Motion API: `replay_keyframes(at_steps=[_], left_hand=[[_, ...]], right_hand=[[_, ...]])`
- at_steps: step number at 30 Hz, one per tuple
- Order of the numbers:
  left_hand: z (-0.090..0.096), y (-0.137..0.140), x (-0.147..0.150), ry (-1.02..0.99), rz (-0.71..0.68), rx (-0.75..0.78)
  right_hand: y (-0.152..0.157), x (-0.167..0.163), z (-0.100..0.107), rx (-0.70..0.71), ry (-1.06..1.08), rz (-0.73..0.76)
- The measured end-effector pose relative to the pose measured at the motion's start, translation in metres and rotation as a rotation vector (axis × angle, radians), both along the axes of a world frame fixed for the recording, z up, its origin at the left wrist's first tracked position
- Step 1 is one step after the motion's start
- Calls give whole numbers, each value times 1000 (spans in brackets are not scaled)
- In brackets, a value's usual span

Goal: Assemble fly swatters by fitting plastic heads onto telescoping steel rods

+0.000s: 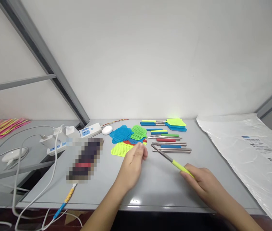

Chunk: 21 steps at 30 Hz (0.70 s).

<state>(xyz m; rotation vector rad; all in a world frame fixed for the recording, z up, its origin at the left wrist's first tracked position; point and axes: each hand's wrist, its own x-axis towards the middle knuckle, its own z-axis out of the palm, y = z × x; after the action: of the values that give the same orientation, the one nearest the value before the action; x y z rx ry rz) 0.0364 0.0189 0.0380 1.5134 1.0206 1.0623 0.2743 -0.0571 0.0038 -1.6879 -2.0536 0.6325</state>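
Note:
My right hand (199, 181) grips a fly swatter handle (179, 168) by its yellow-green sleeve. Its metal rod points up and left, and no swatter head is on the tip. Across from that tip, my left hand (133, 162) is closed, its fingers curled in; whatever they may hold is hidden. Just behind the left hand lie loose plastic fly swatter heads: blue ones (120, 134), a green one (138, 132) and a yellow one (121, 149). Several more handles (171, 146) with metal rods and coloured sleeves lie in rows beyond the rod tip.
Assembled fly swatters (176, 122) are stacked near the wall. A plastic bag (241, 154) with labels covers the right side. To the left are a pixelated phone-like object (85, 160) on a cable, a white round object (107, 130), a power strip (90, 130) and loose white cables.

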Motion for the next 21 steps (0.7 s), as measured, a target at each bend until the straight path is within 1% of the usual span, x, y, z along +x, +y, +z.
replay_keyframes(at_steps=[1,3,5,6,8,10,14,17,19,21], left_hand=[[0,-1,2,-61,-60,-94],[-4,-4,10,-254,-157,-308],[-8,-9,21,-478,-187,-474],[-11,-12,27,-580,-187,-515],[-17,-17,38,-740,-169,-522],[-22,-23,47,-846,-132,-480],[-28,-29,58,-957,-83,-461],[-24,-26,62,-1010,-52,-439],[-20,-24,64,-1032,38,-402],[-18,-22,66,-1021,169,-341]], right_hand=[[0,1,-1,13,-15,14],[0,3,-2,28,-36,46],[0,3,-4,28,-41,68],[1,3,-5,25,-42,75],[1,3,-8,18,-41,89],[1,3,-11,13,-36,104],[2,1,-18,-4,0,117],[4,-6,-21,-2,26,120],[6,-12,-21,4,47,122],[7,-19,-20,3,77,116]])
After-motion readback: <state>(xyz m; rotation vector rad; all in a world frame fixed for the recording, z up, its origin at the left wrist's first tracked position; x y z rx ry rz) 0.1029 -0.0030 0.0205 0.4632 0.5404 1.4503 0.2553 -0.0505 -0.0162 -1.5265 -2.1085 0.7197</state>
